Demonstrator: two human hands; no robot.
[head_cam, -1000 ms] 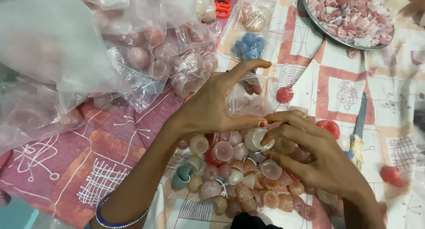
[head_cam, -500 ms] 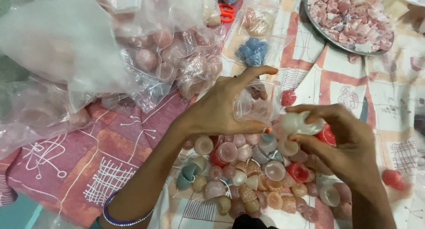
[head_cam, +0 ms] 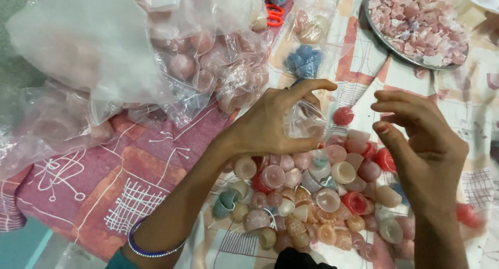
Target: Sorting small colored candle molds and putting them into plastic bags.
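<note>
my left hand [head_cam: 270, 126] pinches a small clear bag [head_cam: 306, 121] between thumb and forefinger, holding its mouth up just above the heap of little wax cups [head_cam: 317, 196]. my right hand [head_cam: 421, 144] hovers just beside it, fingers loosely curled and parted, holding nothing. i judge this as the bagging step: the next move calls for picking 1 cup from the heap and easing it into the held-open mouth. my left forearm reaches in from below, bangle [head_cam: 150, 248] at the wrist. further out lie filled bags [head_cam: 208, 66], red scissors [head_cam: 273, 14] and a plate of chips [head_cam: 416, 19].
</note>
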